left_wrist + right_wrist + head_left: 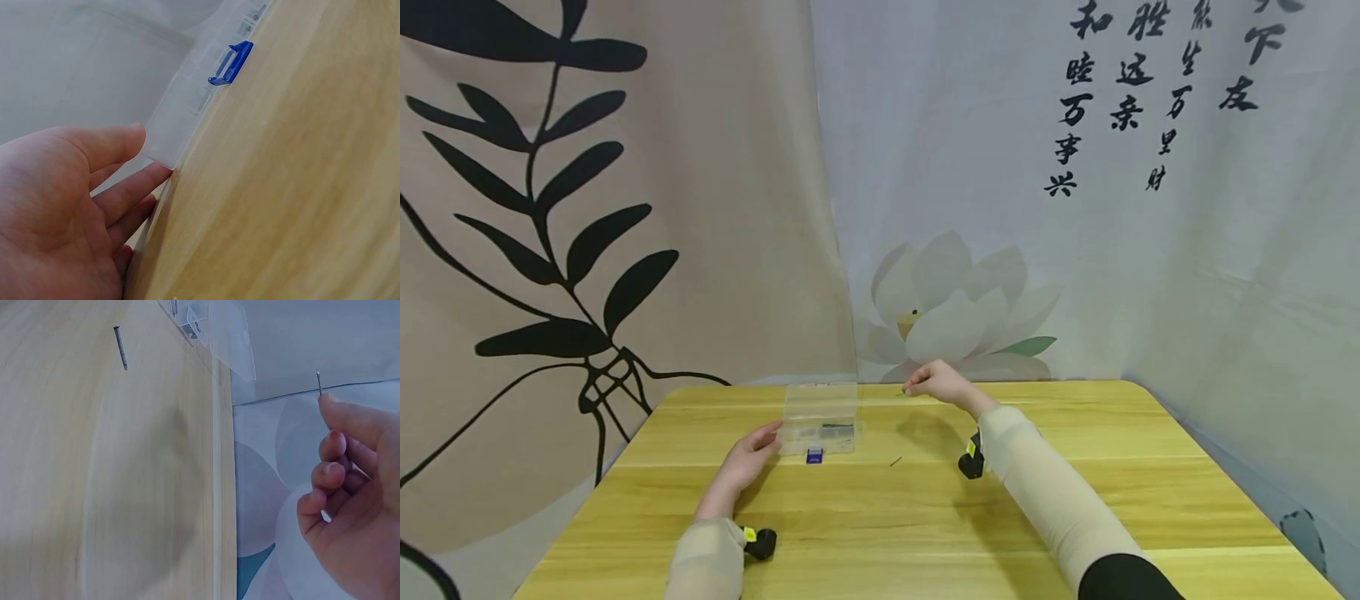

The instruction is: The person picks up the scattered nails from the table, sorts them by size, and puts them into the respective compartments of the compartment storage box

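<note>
A clear plastic box (pixel 816 437) with its lid (pixel 820 400) raised stands toward the back of the table, its blue latch (pixel 815 456) at the front. Dark slender pieces show in one compartment. My left hand (pixel 751 458) touches the box's left end, thumb and fingers nearly straight at its corner (pixel 164 150). Above the table's back edge, my right hand (pixel 942 383) pinches a thin metal nail (pixel 319 381) between thumb and forefinger, the other fingers curled. Another nail (pixel 120 348) lies on the wood, right of the box and in front of it.
The wooden table (pixel 865 533) ends at a back edge against a printed cloth (pixel 737 208) with leaves, a lotus and writing. A black wrist camera (pixel 762 544) sits on the left sleeve, another camera (pixel 972 464) on the right.
</note>
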Available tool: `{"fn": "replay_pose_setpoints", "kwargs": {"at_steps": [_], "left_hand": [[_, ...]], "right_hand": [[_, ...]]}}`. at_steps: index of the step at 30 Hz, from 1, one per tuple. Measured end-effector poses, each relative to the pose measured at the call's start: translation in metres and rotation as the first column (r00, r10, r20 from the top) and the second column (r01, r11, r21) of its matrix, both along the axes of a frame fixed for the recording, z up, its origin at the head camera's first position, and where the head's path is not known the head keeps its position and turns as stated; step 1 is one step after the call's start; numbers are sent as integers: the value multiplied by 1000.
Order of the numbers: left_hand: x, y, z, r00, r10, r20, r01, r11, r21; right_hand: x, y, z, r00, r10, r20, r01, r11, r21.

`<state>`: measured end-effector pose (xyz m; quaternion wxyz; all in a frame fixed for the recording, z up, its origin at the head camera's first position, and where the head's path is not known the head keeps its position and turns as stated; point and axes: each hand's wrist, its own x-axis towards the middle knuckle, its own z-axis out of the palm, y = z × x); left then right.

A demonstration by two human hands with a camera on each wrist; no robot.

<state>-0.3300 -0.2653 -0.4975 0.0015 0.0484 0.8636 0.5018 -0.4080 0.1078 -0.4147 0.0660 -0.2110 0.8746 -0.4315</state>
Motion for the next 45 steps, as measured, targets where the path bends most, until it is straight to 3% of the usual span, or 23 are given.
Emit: {"fn": "replay_pose_setpoints", "kwargs": {"at_steps": [12,20,35,45], "left_hand": [[1,-4,-2,1000,8,-10,-8,1000,1],[2,-4,-1,1000,5,-11,-5,1000,-5],[2,0,2,1000,4,-9,-4,1000,9],[0,-1,1,1000,0,-15,0,1000,-2]], "right_hand": [[3,-17,-1,1000,16,4,-16,1000,-2],[1,-36,-13,999,50,-12,-50,999,17],[10,-75,-28,992,126,-29,-127,992,-14],[8,-94,-44,993,88,-77,-84,996,43]]}}
